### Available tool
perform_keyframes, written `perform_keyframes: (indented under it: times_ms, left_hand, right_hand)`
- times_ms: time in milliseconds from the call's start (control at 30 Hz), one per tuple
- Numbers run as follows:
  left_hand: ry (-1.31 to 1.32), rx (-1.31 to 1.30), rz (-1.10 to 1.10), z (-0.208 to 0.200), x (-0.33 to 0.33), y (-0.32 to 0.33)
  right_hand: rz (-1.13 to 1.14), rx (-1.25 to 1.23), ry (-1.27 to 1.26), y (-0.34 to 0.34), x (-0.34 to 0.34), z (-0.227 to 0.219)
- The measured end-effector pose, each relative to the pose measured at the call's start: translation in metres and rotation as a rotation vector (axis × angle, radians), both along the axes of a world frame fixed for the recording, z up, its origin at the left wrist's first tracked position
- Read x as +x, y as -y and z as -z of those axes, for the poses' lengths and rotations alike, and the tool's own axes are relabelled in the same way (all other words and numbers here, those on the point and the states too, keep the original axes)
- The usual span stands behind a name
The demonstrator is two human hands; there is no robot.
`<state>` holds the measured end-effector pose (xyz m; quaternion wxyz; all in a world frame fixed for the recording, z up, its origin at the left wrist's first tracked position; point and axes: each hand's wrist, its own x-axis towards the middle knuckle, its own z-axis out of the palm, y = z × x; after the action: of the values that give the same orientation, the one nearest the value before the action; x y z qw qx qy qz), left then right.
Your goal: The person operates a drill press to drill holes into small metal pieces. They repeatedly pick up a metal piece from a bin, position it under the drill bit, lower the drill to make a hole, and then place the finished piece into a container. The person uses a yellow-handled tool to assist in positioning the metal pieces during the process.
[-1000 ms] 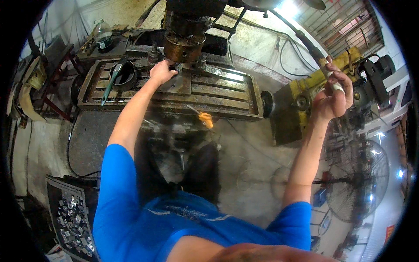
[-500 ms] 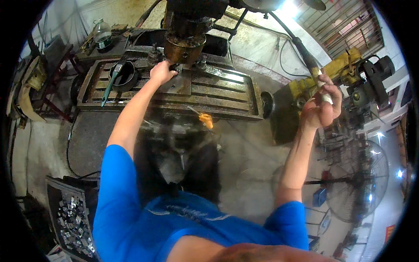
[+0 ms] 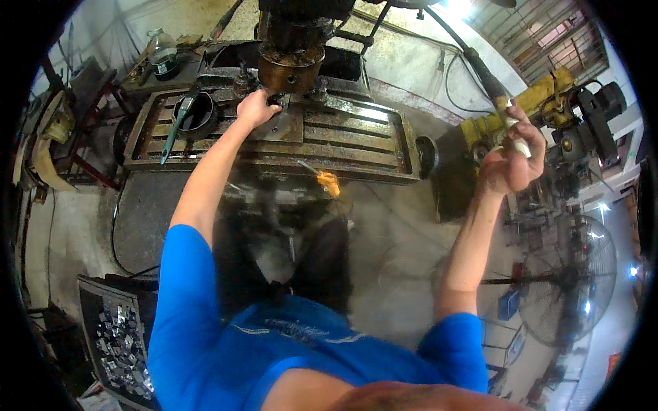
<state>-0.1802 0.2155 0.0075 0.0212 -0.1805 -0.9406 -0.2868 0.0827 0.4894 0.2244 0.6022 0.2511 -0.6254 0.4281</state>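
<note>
My left hand [image 3: 256, 107] rests on a flat metal piece [image 3: 282, 128] lying on the slotted machine table [image 3: 363, 140], right under the rusty spindle head [image 3: 293, 65]. Its fingers curl at the piece's far edge. My right hand [image 3: 513, 159] is raised at the right and closed around the white grip of a long dark lever [image 3: 480, 72] that runs up toward the top of the machine.
A round dark ring [image 3: 197, 113] and a green-handled tool [image 3: 175, 130] lie on the table's left end. An orange-handled crank [image 3: 327, 182] sticks out in front. A plastic bottle [image 3: 163, 53] stands behind. A tray of small metal parts [image 3: 123, 339] sits lower left. A pedestal fan [image 3: 572, 288] stands right.
My right hand has pulled the lever downward and slightly left over the second. My left hand stays at the same spot under the spindle.
</note>
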Motion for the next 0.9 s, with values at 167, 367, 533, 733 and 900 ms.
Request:
perform_keyframes:
  times_ms: [167, 367, 533, 733, 900]
  left_hand:
    - [0.130, 0.160, 0.060, -0.003, 0.004, 0.022]
    - [-0.410, 0.057, -0.059, -0.047, 0.063, 0.127]
    - [-0.542, -0.361, -0.165, -0.028, 0.077, 0.195]
    - [-0.423, -0.287, -0.220, -0.017, 0.070, 0.211]
    - [0.256, 0.713, -0.139, -0.027, 0.104, 0.178]
  right_hand:
    - [-0.065, -0.030, 0.027, 0.004, 0.001, -0.005]
    - [-0.047, -0.070, 0.012, 0.002, 0.002, 0.000]
    - [-0.069, -0.064, -0.005, -0.002, 0.000, 0.000]
    - [-0.116, -0.109, 0.015, 0.001, -0.001, -0.007]
    - [-0.153, -0.170, -0.046, 0.001, 0.000, 0.003]
